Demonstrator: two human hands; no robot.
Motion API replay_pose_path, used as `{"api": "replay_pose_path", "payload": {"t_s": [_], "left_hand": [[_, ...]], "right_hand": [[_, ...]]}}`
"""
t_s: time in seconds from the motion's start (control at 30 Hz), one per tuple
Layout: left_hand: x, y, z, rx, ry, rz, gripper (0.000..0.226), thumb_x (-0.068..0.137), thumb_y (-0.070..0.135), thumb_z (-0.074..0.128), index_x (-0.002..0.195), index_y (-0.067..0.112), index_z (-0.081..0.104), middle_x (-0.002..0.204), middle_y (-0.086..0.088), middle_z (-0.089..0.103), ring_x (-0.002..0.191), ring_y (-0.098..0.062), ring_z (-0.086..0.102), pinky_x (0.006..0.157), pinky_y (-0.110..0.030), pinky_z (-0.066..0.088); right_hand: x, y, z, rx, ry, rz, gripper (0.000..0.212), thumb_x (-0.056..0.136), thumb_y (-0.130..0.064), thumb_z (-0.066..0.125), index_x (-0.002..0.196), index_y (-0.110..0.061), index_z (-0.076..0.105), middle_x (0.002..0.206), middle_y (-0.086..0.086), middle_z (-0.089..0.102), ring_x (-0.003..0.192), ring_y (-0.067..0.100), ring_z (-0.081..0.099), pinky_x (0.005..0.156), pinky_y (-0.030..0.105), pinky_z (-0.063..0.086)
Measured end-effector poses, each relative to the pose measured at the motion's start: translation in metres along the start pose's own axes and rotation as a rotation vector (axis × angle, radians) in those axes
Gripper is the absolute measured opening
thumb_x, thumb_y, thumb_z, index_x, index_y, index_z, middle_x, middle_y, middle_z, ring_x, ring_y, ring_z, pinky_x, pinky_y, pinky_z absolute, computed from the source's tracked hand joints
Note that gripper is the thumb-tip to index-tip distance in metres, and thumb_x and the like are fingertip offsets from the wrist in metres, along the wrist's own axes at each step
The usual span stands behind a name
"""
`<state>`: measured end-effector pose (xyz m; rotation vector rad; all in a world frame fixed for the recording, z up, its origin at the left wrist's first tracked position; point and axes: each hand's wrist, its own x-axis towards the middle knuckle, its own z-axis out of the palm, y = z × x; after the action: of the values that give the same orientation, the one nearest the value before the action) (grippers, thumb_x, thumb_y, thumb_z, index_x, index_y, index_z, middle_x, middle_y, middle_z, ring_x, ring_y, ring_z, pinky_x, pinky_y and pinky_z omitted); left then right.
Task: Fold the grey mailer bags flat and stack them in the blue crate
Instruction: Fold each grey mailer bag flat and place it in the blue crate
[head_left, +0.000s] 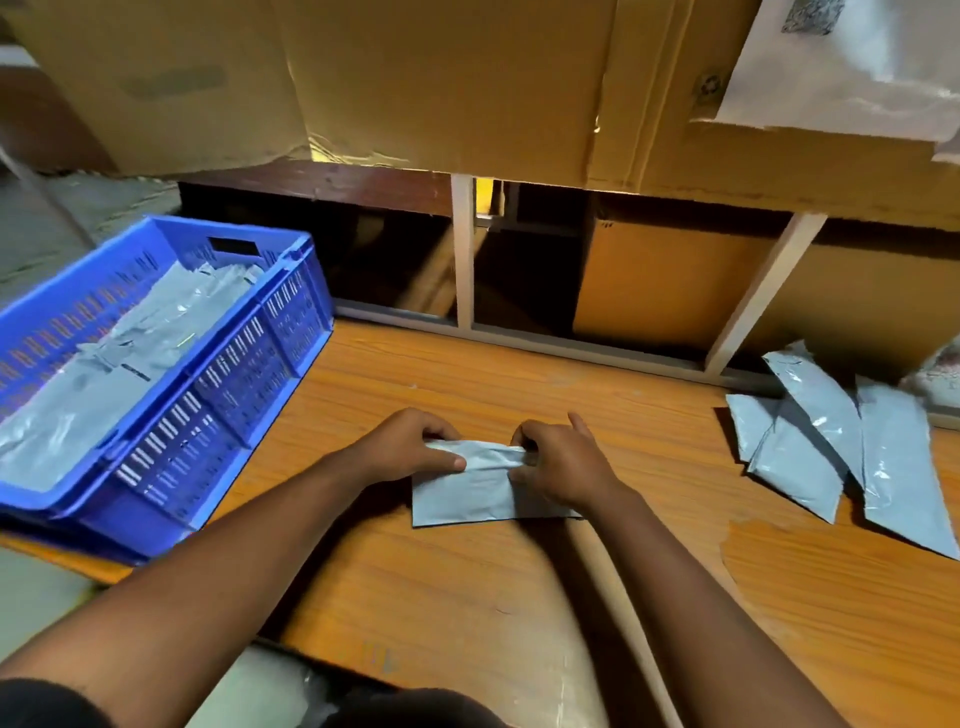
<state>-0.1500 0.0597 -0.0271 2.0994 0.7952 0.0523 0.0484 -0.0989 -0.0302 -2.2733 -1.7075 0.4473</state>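
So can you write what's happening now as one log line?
step: folding | left hand and right hand: pinch mailer bag on table | blue crate: holds bags | loose bags: waiting

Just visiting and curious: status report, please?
Both hands, left hand and right hand, pinch grey mailer bag mid-fold. Blue crate part filled. Path clear.

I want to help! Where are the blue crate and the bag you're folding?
blue crate (218, 384), head view, on its slotted side wall.
bag being folded (467, 493), head view, on its flat lower half.
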Motion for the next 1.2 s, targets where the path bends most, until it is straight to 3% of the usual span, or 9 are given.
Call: {"api": "replay_pose_path", "payload": {"t_s": [0.17,0.37,0.6,0.73,0.8,0.87,0.93,1.07,1.2], "left_hand": [[-0.047,-0.006,-0.076,-0.019,0.252,0.060,0.011,0.082,0.026,0.085,0.089,0.031,0.078,0.091,0.014,0.075,0.088,-0.003,0.069,0.079,-0.028,0.056],[-0.123,-0.028,-0.161,-0.089,0.549,0.113,0.011,0.083,0.020,0.085,0.090,0.022,0.077,0.090,0.009,0.075,0.084,0.005,0.066,0.077,-0.012,0.047],[-0.203,-0.069,-0.248,-0.183,0.802,0.131,0.013,0.084,0.022,0.084,0.093,0.026,0.075,0.090,0.019,0.074,0.084,0.009,0.065,0.080,-0.012,0.047],[-0.228,-0.109,-0.289,-0.140,0.938,0.073,0.014,0.085,0.019,0.083,0.094,0.024,0.074,0.085,0.022,0.073,0.080,0.009,0.063,0.077,-0.012,0.048],[-0.231,-0.137,-0.297,-0.117,0.908,-0.038,0.019,0.083,0.023,0.085,0.094,0.030,0.072,0.086,0.022,0.072,0.079,0.008,0.063,0.078,-0.019,0.051],[-0.228,-0.163,-0.298,-0.027,0.804,-0.171,0.020,0.079,0.032,0.084,0.092,0.038,0.070,0.089,0.016,0.073,0.081,0.001,0.065,0.081,-0.033,0.055],[-0.225,-0.180,-0.298,0.124,0.659,-0.293,0.019,0.079,0.035,0.083,0.090,0.040,0.068,0.088,0.015,0.071,0.083,-0.007,0.066,0.079,-0.036,0.054],[-0.210,-0.202,-0.297,0.322,0.258,-0.538,0.029,0.077,0.047,0.082,0.093,0.038,0.059,0.084,0.013,0.068,0.087,-0.013,0.062,0.078,-0.032,0.051],[-0.197,-0.209,-0.296,0.535,0.087,-0.627,0.038,0.077,0.044,0.081,0.105,0.027,0.061,0.098,0.003,0.066,0.097,-0.026,0.064,0.078,-0.032,0.051]], "right_hand": [[0.038,-0.072,-0.017,-0.002,0.188,-0.191,0.018,0.091,-0.033,0.071,0.108,-0.031,0.063,0.106,-0.012,0.068,0.108,0.015,0.060,0.127,0.051,0.007],[0.098,-0.181,-0.037,0.045,0.344,-0.472,0.019,0.088,-0.026,0.074,0.104,-0.026,0.063,0.098,-0.013,0.065,0.099,0.015,0.062,0.125,0.052,0.010],[0.162,-0.308,-0.067,-0.029,0.396,-0.855,0.022,0.090,-0.025,0.075,0.109,-0.020,0.065,0.101,-0.010,0.067,0.097,0.012,0.060,0.126,0.060,0.012],[0.211,-0.371,-0.054,-0.048,0.320,-0.977,0.037,0.093,-0.028,0.071,0.129,-0.021,0.065,0.115,-0.008,0.070,0.108,0.013,0.062,0.126,0.050,0.011],[0.235,-0.395,-0.035,-0.079,0.171,-1.009,0.037,0.092,-0.031,0.070,0.127,-0.022,0.068,0.114,-0.005,0.073,0.109,0.020,0.066,0.117,0.047,0.029],[0.255,-0.409,-0.009,-0.131,-0.027,-1.020,0.027,0.088,-0.027,0.074,0.114,-0.020,0.073,0.105,0.000,0.075,0.100,0.030,0.069,0.090,0.041,0.048],[0.267,-0.416,0.017,-0.211,-0.228,-0.949,0.025,0.087,-0.024,0.079,0.110,-0.020,0.073,0.100,-0.001,0.074,0.096,0.028,0.069,0.073,0.034,0.046],[0.282,-0.433,0.055,-0.406,-0.427,-0.932,0.022,0.085,-0.028,0.078,0.105,-0.023,0.069,0.097,-0.005,0.070,0.094,0.024,0.064,0.068,0.030,0.035],[0.289,-0.460,0.073,-0.459,-0.455,-1.026,0.021,0.083,-0.024,0.075,0.102,-0.021,0.066,0.099,0.001,0.070,0.093,0.029,0.063,0.069,0.038,0.049]]}}
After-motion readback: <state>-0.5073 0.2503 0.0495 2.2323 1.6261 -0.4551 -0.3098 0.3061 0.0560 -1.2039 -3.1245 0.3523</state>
